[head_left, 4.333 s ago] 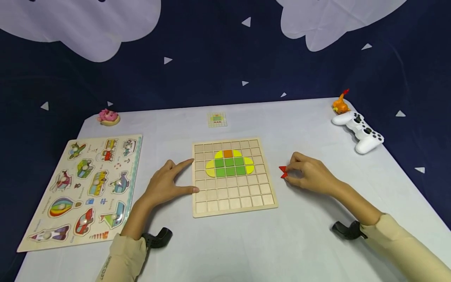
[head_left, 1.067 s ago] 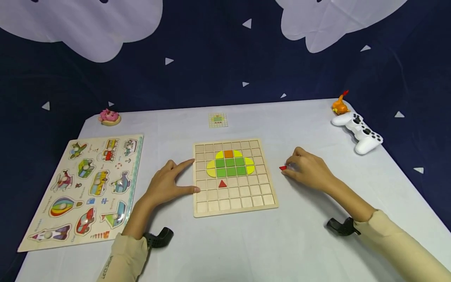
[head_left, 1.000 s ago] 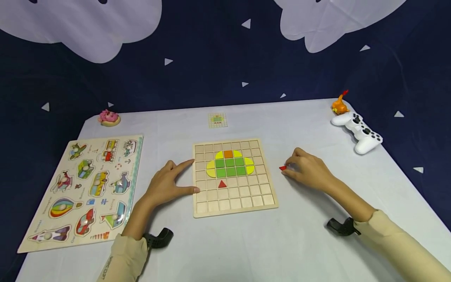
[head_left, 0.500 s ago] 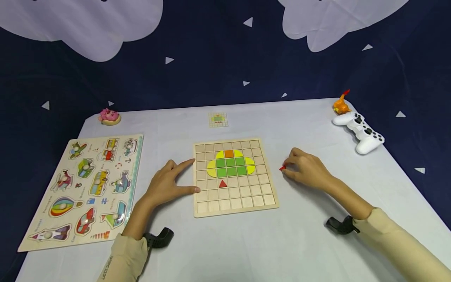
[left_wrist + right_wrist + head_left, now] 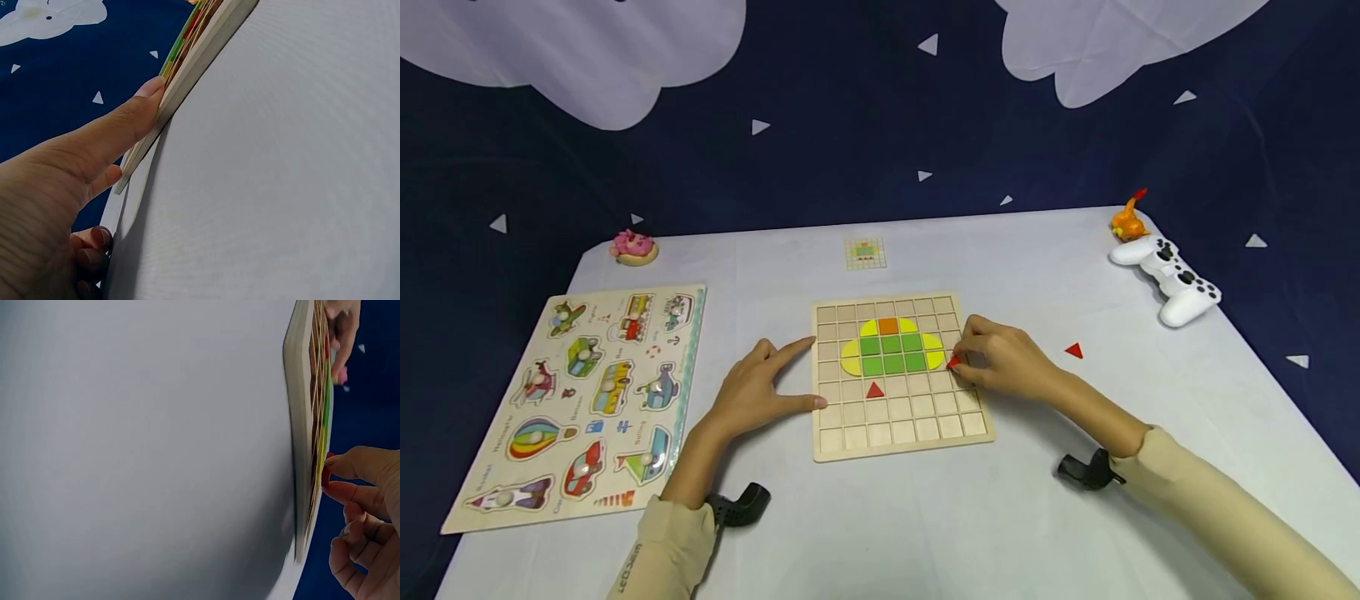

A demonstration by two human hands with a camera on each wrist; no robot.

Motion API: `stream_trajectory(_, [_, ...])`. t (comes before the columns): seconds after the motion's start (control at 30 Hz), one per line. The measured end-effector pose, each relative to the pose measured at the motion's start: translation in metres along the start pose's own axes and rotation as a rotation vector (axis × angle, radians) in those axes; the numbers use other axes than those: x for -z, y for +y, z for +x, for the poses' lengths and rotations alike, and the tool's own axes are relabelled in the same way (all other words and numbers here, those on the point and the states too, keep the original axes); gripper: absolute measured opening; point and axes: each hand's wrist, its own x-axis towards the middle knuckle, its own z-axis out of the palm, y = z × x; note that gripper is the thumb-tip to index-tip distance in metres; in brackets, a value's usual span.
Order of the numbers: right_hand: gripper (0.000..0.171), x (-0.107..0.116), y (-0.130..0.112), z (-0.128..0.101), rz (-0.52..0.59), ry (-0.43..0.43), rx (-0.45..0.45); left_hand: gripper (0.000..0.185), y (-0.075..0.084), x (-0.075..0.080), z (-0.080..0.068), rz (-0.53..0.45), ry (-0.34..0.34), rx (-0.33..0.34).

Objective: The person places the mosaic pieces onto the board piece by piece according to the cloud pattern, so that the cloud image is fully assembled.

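A wooden grid board [image 5: 901, 433] lies mid-table, holding green squares [image 5: 892, 355], yellow curved pieces, an orange square [image 5: 888, 326] and one red triangle [image 5: 875, 389]. My right hand [image 5: 1000, 360] hovers over the board's right side and pinches a second red triangle [image 5: 954, 362] [image 5: 325, 475] between thumb and finger. A third red triangle [image 5: 1073, 351] lies on the table to the right. My left hand [image 5: 752, 392] rests flat against the board's left edge [image 5: 187, 69], thumb and index finger spread along it.
A vehicle peg puzzle [image 5: 580, 392] lies at the left. At the back sit a pink toy [image 5: 633, 247] and a small pattern card [image 5: 865, 252]. A white game controller [image 5: 1172, 279] and an orange toy [image 5: 1127, 221] stand at the far right corner.
My right hand has moved left from the table onto the board's right side, carrying a red triangle. One red triangle stays behind on the table. The left hand has not moved.
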Motion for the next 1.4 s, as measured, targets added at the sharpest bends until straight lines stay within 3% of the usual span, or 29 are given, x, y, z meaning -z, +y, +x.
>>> stream_trajectory(0.57, [0.013, -0.024, -0.043, 0.033, 0.069, -0.102, 0.121, 0.095, -0.001, -0.001, 0.002, -0.004, 0.000, 0.003])
stream_trajectory(1.1, [0.016, -0.027, -0.051, 0.033, 0.124, -0.164, 0.063, 0.096, 0.001, 0.001, 0.002, -0.001, 0.010, -0.012])
stream_trajectory(1.4, [0.016, -0.022, -0.047, 0.030, 0.109, -0.117, 0.071, 0.097, 0.002, 0.002, 0.002, 0.009, -0.009, 0.004])
